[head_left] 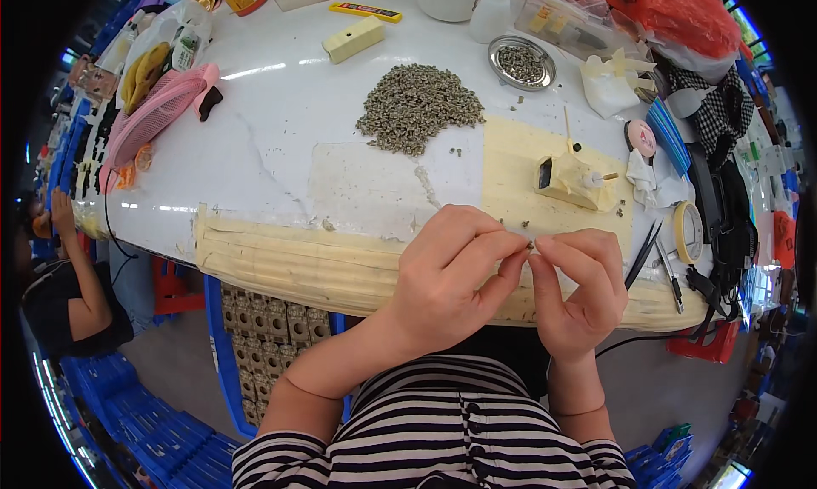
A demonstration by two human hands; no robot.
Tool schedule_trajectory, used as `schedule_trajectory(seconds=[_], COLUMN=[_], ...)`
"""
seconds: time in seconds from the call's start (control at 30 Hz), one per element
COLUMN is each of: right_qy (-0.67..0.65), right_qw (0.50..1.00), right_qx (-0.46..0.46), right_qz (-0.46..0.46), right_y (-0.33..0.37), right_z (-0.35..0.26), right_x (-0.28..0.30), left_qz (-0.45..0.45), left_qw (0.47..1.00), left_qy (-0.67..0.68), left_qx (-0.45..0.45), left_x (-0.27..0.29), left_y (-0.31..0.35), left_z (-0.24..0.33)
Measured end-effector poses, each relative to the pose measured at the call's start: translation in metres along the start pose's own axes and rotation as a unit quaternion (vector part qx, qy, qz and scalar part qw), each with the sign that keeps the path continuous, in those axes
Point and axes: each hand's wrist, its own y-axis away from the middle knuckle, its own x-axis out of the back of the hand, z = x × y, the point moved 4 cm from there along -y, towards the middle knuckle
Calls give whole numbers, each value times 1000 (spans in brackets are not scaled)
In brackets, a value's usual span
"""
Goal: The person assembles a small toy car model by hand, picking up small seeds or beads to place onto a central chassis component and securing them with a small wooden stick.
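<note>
My left hand (451, 276) and my right hand (583, 289) meet above the table's padded front edge. Thumb and forefinger of each are pinched together on one tiny metal part (530, 247), which the fingertips mostly cover. A few loose bits lie on the tan paper just beyond. Farther off is a heaped pile of small greyish metal parts (419, 106). A round metal dish (522, 63) at the upper right holds more of them. Beyond my right hand, a tape-wrapped block (574, 187) with a white-and-tan nozzle sits on the tan paper.
Right of my hands lie black tweezers (642, 255), a pen (670, 276) and a tape roll (688, 232). A yellow cutter (366, 11) and cream block (353, 40) lie at the back. Below the table edge, a blue crate (223, 361) holds metal blocks. Another person sits at far left.
</note>
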Motion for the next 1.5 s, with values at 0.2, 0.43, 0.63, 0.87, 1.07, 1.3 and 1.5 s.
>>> schedule_trajectory(seconds=[0.2, 0.43, 0.63, 0.87, 1.07, 1.3, 1.5], right_qy=[-3, -132, -68, -20, -104, -96, -19], right_qw=[1000, 981, 995, 1000, 990, 990, 1000], right_qx=[8, -136, -72, 5, -89, -97, 0], right_qz=[-12, -45, -4, -5, -40, -20, 20], right_y=[0, 6, 6, 2, 6, 6, 5], right_z=[3, 18, 12, 4, 16, 16, 5], right_x=[-1, -4, -1, -3, -6, -4, -3], left_qz=[1, 5, 8, 14, 6, 5, -6], left_qw=[1000, 999, 1000, 1000, 1000, 1000, 1000], left_qy=[18, 29, 6, 24, 22, 11, 9], left_qx=[11, -18, -19, 1, -5, -11, 4], left_x=[0, 0, -2, 0, 1, -1, -1], left_y=[0, 0, 1, -1, 1, 1, 1], left_z=[-1, 0, 1, -2, -1, 0, 0])
